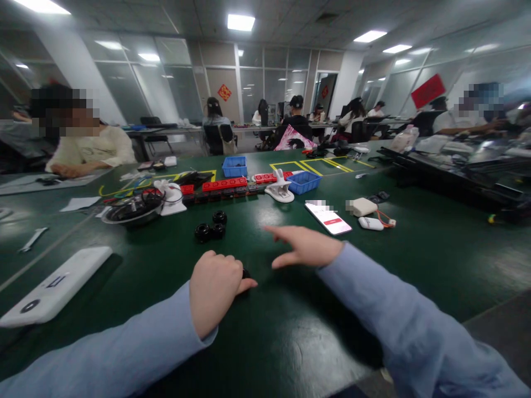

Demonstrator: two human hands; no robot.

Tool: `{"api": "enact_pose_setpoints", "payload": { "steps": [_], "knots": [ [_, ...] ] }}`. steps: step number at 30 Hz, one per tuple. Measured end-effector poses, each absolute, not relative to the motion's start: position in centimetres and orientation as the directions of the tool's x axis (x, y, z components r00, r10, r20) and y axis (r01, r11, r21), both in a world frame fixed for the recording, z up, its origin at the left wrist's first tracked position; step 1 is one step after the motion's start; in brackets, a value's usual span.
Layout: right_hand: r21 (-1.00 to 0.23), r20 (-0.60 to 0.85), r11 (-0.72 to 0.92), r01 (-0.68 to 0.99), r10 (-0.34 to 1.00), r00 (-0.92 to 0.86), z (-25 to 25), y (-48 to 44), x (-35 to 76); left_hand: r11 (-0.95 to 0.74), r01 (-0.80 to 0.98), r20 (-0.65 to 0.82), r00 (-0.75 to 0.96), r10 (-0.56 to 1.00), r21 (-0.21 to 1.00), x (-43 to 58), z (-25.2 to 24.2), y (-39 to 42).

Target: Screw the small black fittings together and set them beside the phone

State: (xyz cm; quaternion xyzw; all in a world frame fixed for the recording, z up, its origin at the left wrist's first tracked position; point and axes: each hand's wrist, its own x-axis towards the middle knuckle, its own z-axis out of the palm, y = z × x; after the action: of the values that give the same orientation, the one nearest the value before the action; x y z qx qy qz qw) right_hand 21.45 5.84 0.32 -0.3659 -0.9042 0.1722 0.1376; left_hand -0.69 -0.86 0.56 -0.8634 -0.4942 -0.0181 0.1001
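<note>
My left hand (219, 290) is curled over the green table top, thumb pointing right. A small black part (246, 273) peeks out between its thumb and fingers; most of that part is hidden by the hand. To the right and a little farther off, my right hand (305, 245) is over the table with fingers stretched out and apart, holding nothing. Beyond my left hand lie several glossy black round parts (202, 232) with ring-like rims, grouped close together. A lit phone (327, 217) lies just past my right hand.
A metal bowl (135, 214) of dark parts, a white clip stand (281, 190), red strips (224, 185) and blue bins (305, 182) line the far side. A white box-shaped device (58, 284) lies left; an earphone case (370, 223) and black rails (452, 182) lie right. A person (89, 146) sits far left.
</note>
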Motion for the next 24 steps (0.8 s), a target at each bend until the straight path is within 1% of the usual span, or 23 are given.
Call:
{"api": "enact_pose_setpoints", "payload": {
  "steps": [1, 2, 3, 4, 5, 7, 8, 10, 14, 20, 24],
  "knots": [
    [-0.462, 0.171, 0.584, 0.667, 0.797, -0.58, 1.4, 6.2, 24.4, -0.497, 0.852, 0.134, 0.518, 0.845, -0.161, -0.8, 0.5, -0.9],
    [-0.474, 0.265, 0.461, 0.75, 0.887, -0.377, 2.3, 6.6, 27.6, -0.503, 0.848, 0.136, 0.525, 0.84, -0.165, -0.9, 0.5, -0.8],
    [-0.459, 0.391, 0.292, 0.839, 0.915, -0.104, 2.7, 7.0, 30.9, -0.506, 0.846, 0.137, 0.528, 0.838, -0.169, -0.9, 0.4, -0.8],
    [-0.451, 0.438, 0.184, 0.873, 0.898, 0.038, 2.8, 7.2, 34.0, -0.506, 0.845, 0.137, 0.53, 0.837, -0.174, -1.0, 0.4, -0.8],
    [-0.443, 0.45, 0.102, 0.891, 0.885, 0.122, 2.4, 7.4, 36.9, -0.507, 0.844, 0.136, 0.531, 0.837, -0.177, -1.0, 0.3, -0.7],
    [-0.398, 0.428, -0.044, 0.916, 0.874, 0.228, 0.7, 7.4, 41.4, -0.506, 0.843, 0.132, 0.531, 0.837, -0.182, -1.0, 0.3, -0.7],
    [-0.361, 0.409, -0.096, 0.928, 0.878, 0.25, -0.4, 7.3, 43.0, -0.505, 0.843, 0.13, 0.53, 0.838, -0.183, -1.0, 0.3, -0.7],
    [-0.272, 0.362, -0.145, 0.951, 0.9, 0.241, -2.6, 7.1, 44.8, -0.503, 0.845, 0.125, 0.528, 0.84, -0.183, -0.9, 0.3, -0.7],
    [-0.136, 0.276, -0.184, 0.973, 0.937, 0.216, -5.2, 7.4, 46.0, -0.497, 0.846, 0.111, 0.522, 0.846, -0.194, -0.8, 0.5, -0.8],
    [-0.015, 0.161, -0.238, 0.971, 0.958, 0.237, -5.9, 8.8, 47.0, -0.499, 0.834, 0.09, 0.53, 0.843, -0.236, -0.7, 0.6, -0.8],
    [0.028, 0.124, -0.241, 0.97, 0.964, 0.236, -6.1, 9.0, 47.3, -0.489, 0.824, 0.013, 0.514, 0.858, -0.286, -0.3, 1.0, -0.9]
  ]
}}
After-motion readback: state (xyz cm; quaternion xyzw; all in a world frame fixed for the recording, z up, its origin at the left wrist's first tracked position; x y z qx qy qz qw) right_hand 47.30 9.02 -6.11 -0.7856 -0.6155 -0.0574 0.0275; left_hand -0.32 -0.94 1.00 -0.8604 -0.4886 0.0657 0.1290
